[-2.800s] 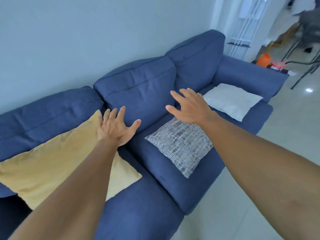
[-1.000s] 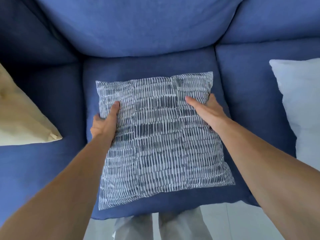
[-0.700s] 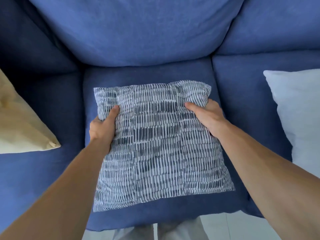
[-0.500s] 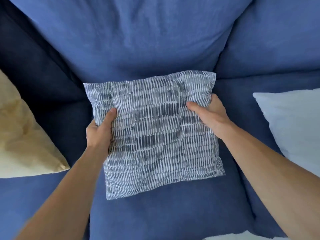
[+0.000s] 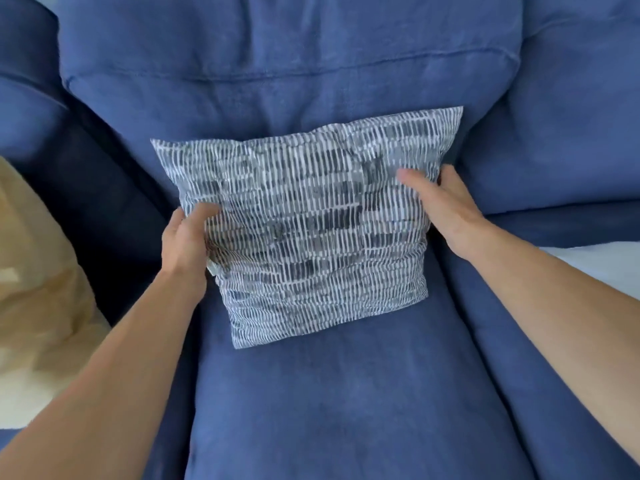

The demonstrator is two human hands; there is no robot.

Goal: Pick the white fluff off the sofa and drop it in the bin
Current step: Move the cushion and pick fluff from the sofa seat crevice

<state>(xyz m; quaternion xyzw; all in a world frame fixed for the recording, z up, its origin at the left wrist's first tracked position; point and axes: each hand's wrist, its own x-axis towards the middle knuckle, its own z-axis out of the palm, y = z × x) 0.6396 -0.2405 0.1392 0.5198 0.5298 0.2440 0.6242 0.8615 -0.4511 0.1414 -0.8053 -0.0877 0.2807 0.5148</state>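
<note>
The left hand (image 5: pixel 183 244) is gripping the patterned cushion (image 5: pixel 311 230) at the back edge of the sofa (image 5: pixel 311 410); the blurred right hand (image 5: pixel 446 209) seemingly is too

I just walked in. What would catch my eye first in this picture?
A grey-and-white patterned cushion sits in the middle, gripped at its side edges by the left hand and the right hand and held up before the backrest of a deep blue sofa. A yellow cushion lies at the far left, and a white cushion peeks in at the right edge.
</note>
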